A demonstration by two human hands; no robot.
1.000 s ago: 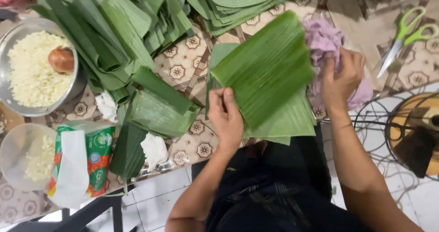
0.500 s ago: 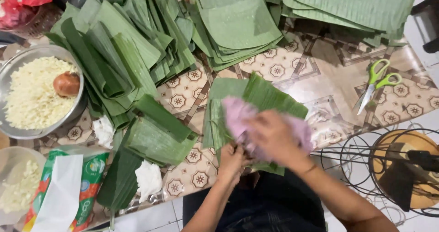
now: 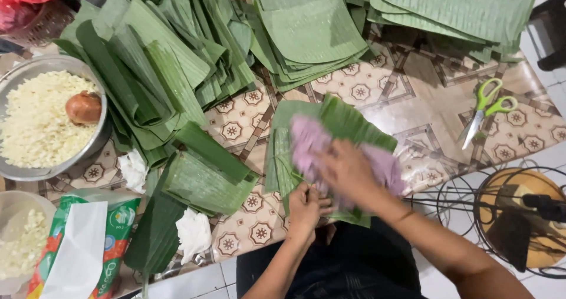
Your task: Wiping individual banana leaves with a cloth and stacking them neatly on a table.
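A cut banana leaf [image 3: 345,125] lies flat on the patterned table in front of me. My right hand [image 3: 348,172] presses a pale purple cloth [image 3: 312,143] onto the leaf and is blurred with motion. My left hand [image 3: 306,207] holds the near edge of the leaf down at the table's front. More folded leaf pieces [image 3: 203,178] lie just left of it.
Piles of banana leaves [image 3: 159,57] fill the back of the table. A metal bowl [image 3: 100,128] at left holds white grated food and a brown onion [image 3: 84,107]. Green-handled scissors [image 3: 486,110] lie at right. A tissue pack [image 3: 82,246], crumpled tissues [image 3: 193,233] and a wire fan guard [image 3: 519,216] are nearby.
The leaf was laid flat. My right hand brought the purple cloth from the right onto the leaf and rubs it over the surface. My left hand stayed at the near edge.
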